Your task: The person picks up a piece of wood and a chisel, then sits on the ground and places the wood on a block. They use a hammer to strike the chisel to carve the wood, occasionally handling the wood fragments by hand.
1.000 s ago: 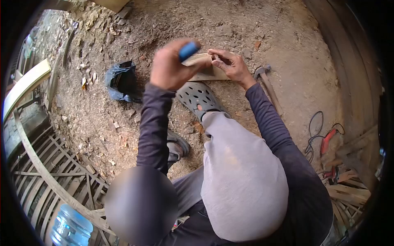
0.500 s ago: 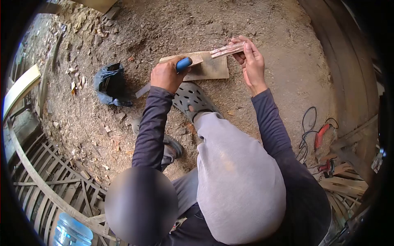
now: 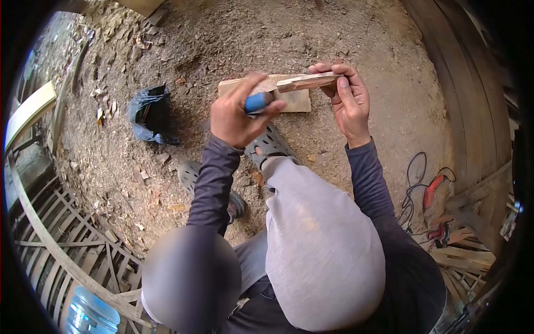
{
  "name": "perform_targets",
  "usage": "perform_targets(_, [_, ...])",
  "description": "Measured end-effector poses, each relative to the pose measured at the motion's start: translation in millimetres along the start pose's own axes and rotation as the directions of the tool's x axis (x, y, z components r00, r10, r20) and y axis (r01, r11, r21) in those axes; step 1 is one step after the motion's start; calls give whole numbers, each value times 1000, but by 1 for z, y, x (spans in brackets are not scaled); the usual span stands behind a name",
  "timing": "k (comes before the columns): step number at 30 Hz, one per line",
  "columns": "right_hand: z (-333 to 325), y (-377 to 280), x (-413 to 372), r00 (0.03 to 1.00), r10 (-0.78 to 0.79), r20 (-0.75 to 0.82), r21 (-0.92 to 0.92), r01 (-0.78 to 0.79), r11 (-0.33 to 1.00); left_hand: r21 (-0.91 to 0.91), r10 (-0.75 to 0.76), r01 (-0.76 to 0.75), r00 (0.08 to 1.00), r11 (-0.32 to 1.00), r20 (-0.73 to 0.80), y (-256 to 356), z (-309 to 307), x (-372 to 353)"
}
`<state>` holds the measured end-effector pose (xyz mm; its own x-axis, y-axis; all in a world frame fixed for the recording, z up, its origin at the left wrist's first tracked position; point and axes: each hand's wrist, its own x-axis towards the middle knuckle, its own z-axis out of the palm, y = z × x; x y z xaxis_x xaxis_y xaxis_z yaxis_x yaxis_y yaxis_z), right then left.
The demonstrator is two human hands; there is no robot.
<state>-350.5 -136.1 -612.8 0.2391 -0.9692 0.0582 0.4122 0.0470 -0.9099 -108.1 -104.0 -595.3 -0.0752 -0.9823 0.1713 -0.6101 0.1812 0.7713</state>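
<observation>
My left hand (image 3: 238, 117) is closed around the blue handle (image 3: 258, 102) of a tool, its fingers smeared by motion. Most of the tool is hidden under the hand, so its kind cannot be made out. In my right hand (image 3: 350, 100), a short strip of split wood (image 3: 306, 82) is pinched between thumb and fingers. The strip's free end points left, close to my left fingers. Below both hands, pale wooden boards (image 3: 300, 101) lie on the ground, partly covered by my left hand and the strip.
A grey clog (image 3: 273, 146) is on my foot beside the boards. A dark plastic bag (image 3: 149, 114) stands open at left. A red corded tool (image 3: 432, 191) lies at right. Slatted wood (image 3: 72, 239) and a blue water jug (image 3: 92, 314) are lower left.
My left hand has shifted slightly right and down, and its fingers have loosened on the blue handle. My right hand has lowered a little and turned the wood strip, showing a browner side.
</observation>
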Motion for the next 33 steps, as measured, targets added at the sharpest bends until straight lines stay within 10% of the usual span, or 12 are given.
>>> perform_targets(10, [0, -10, -5, 993, -38, 112, -325, 73, 943, -22, 195, -199, 973, 980, -123, -5, 10, -19])
perform_targets(17, [-19, 22, 34, 926, 182, -331, -482, -332, 811, -147, -1, -73, 893, 986, -449, -20, -10, -21])
perform_targets(18, [-31, 37, 28, 939, 168, -300, -715, -338, 612, -154, -105, 45, 906, 987, -410, -10, -23, -24])
perform_targets(21, [-23, 53, 10, 956, 278, 98, -868, -54, 493, -509, -210, -63, 862, 858, -462, 9, -37, -22])
perform_targets(25, [2, 90, 11, 948, 226, 224, -913, 122, 390, -751, -376, -78, 828, 656, -415, 33, -41, -5])
perform_targets(33, [-1, 123, 23, 965, 28, 260, -815, 204, 542, -876, -399, -201, 829, 439, -391, 38, -18, 29])
